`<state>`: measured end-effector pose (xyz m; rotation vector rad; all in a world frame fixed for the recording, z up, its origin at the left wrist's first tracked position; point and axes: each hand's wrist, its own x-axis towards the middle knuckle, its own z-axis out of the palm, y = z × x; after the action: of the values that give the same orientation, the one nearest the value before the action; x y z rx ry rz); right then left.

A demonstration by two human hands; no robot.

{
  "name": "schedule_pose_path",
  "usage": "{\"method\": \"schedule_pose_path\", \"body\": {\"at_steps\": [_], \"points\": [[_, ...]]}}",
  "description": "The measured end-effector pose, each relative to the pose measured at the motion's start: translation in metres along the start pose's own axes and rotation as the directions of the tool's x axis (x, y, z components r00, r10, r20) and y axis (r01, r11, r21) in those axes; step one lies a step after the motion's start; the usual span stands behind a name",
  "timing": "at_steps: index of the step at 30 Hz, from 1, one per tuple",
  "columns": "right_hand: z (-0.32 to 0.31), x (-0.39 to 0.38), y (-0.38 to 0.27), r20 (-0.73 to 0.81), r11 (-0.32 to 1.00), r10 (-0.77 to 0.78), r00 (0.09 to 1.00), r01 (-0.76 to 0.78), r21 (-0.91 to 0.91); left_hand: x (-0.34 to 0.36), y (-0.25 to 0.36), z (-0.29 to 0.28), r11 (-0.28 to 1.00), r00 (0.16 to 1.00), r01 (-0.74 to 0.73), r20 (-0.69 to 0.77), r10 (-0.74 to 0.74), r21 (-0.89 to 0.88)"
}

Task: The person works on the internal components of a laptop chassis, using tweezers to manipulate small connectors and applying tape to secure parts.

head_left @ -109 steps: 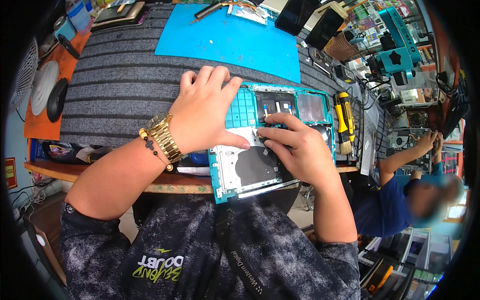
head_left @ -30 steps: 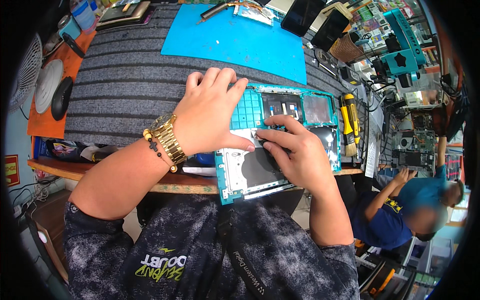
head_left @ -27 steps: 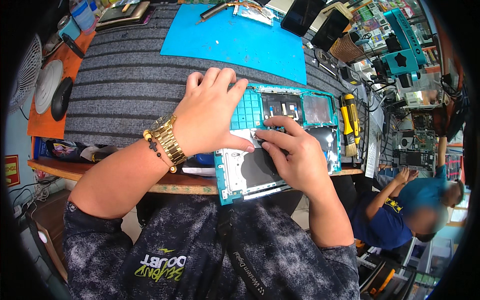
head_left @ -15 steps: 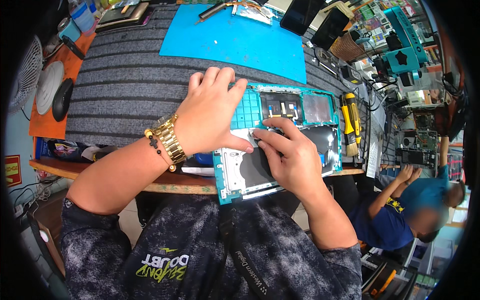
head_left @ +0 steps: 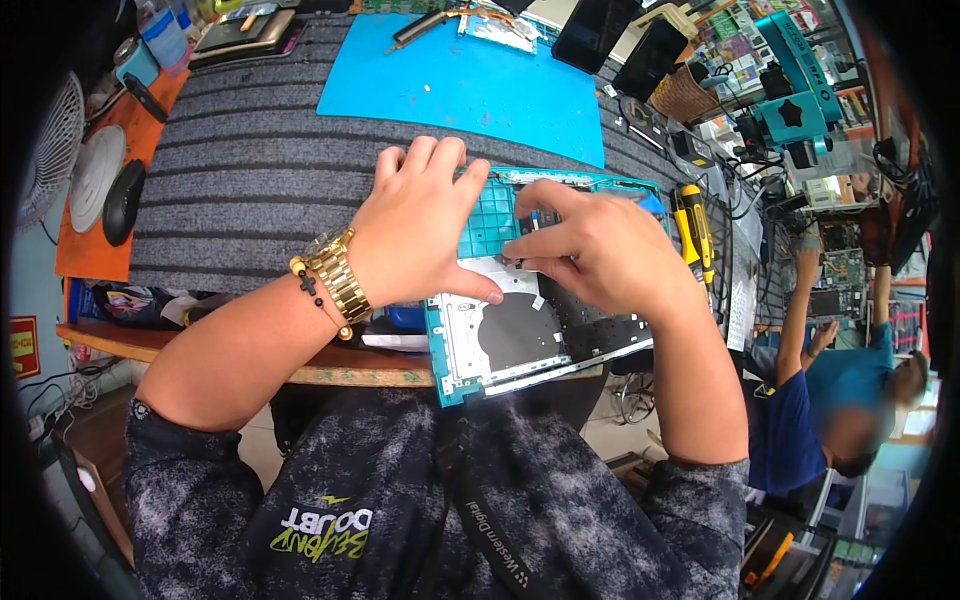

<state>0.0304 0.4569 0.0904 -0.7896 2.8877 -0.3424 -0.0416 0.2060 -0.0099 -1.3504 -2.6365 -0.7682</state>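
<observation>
A teal laptop chassis (head_left: 487, 222), its inside turned up, lies tilted at the table's front edge, with its near corner sticking out over my lap. A silvery metal plate and a black panel cover its near part. My left hand (head_left: 420, 228) rests on its left side, fingers spread and thumb lying on the metal plate. The fingertips of my right hand (head_left: 608, 248) are pinched together close to the plate's upper edge. What lies between them is too small to make out. That hand hides much of the chassis's right half.
A blue mat (head_left: 460, 85) lies on the ribbed grey table cover (head_left: 240, 180). Yellow-handled tools (head_left: 693, 230) sit right of the chassis. A black mouse (head_left: 124, 202) is at the left. A teal microscope (head_left: 795, 110) stands far right. Other people work beyond it.
My right hand has turned and shifted right and slightly up, uncovering more of the black panel. The left hand holds its place. A co-worker's arm at the right has reached farther out.
</observation>
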Motion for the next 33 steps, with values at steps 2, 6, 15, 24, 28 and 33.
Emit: {"method": "schedule_pose_path", "body": {"at_steps": [2, 6, 15, 24, 28, 33], "points": [[-0.004, 0.004, 0.0, 0.021, 0.997, -0.049, 0.999, 0.05, -0.055, 0.0, 0.0, -0.001, 1.0, 1.0, 0.008, 0.0, -0.008, -0.005], [-0.006, 0.003, -0.008, 0.04, 0.97, -0.108, 0.993, 0.114, -0.215, 0.0, 0.001, -0.002, 1.0, 1.0, 0.014, 0.0, -0.014, 0.001], [0.009, -0.027, -0.024, -0.13, 0.995, 0.088, 0.988, -0.094, -0.04, -0.004, -0.003, 0.002, 1.0, 0.999, 0.006, -0.049, -0.007, -0.004], [0.043, -0.038, -0.028, -0.182, 0.959, 0.24, 0.954, -0.204, 0.198, -0.005, -0.004, 0.003, 1.0, 0.998, -0.005, -0.059, 0.006, 0.012], [0.045, -0.039, -0.026, -0.193, 0.955, 0.255, 0.947, -0.216, 0.203, -0.004, -0.003, 0.0, 1.0, 0.999, 0.003, -0.044, -0.003, 0.006], [0.047, -0.04, -0.025, -0.191, 0.946, 0.27, 0.944, -0.223, 0.234, -0.004, -0.001, -0.001, 1.0, 0.999, 0.01, -0.033, -0.01, -0.004]]}}
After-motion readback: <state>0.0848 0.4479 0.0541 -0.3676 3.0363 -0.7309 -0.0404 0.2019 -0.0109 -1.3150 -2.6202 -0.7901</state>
